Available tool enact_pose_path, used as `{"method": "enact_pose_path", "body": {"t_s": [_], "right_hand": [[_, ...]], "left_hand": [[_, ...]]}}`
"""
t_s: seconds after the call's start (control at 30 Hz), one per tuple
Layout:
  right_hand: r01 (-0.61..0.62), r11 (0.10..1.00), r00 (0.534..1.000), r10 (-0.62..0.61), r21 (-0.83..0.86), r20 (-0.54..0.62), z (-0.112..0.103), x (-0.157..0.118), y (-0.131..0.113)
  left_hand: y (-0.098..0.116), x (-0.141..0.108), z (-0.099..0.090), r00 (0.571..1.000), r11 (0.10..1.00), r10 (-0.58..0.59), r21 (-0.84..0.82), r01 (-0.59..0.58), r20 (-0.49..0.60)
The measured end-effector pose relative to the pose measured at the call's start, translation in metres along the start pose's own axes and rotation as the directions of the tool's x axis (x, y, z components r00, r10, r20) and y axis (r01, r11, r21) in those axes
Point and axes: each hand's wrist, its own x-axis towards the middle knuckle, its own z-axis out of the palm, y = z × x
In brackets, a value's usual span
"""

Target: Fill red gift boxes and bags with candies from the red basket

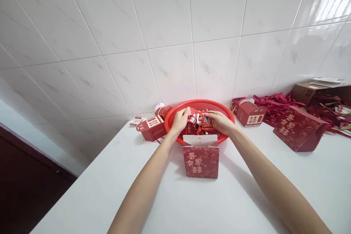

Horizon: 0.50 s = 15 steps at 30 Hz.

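Observation:
Both my hands reach into a red plastic basket (201, 103) of red-wrapped candies (192, 128) against the wall. My left hand (181, 120) is closed on a red candy packet (193, 114) with white on its wrapper. Over the basket's right side, my right hand (219, 121) grips a red packet (207, 121) with a dark printed character. Its fingertips are partly hidden. In front of the basket stands a dark red gift box (202, 162) with pale gold characters, its white-lined top flap raised.
Left of the basket lies a red handled box (153, 129). To the right stand another handled box (251, 113) and a larger dark red box (300, 129). Crimson ribbons (275, 103) and a cardboard box (307, 93) lie by the tiled wall (170, 65). Everything rests on a white table (109, 190).

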Motion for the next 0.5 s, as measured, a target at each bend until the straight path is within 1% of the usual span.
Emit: {"method": "enact_pose_path", "body": {"t_s": [0.1,0.2,0.37,0.5], "right_hand": [[-0.079,0.996,0.997,0.079,0.035,0.017,-0.0001,-0.0011,-0.0020],[-0.088,0.996,0.995,0.087,0.014,0.047,-0.0008,-0.0021,-0.0032],[-0.025,0.998,0.998,0.029,-0.064,0.055,-0.0021,-0.0022,-0.0017],[-0.014,0.997,0.996,0.021,-0.076,0.084,-0.0019,-0.0034,-0.0016]], "left_hand": [[0.0006,0.0001,-0.0002,1.000,1.000,0.007,-0.014,-0.007,0.007],[0.0019,-0.0004,-0.0006,0.999,0.999,0.023,-0.039,-0.023,0.021],[0.0046,-0.0018,-0.0017,0.996,0.994,0.034,-0.109,-0.025,0.084],[0.0054,-0.0030,-0.0017,0.991,0.993,0.037,-0.113,-0.023,0.128]]}}
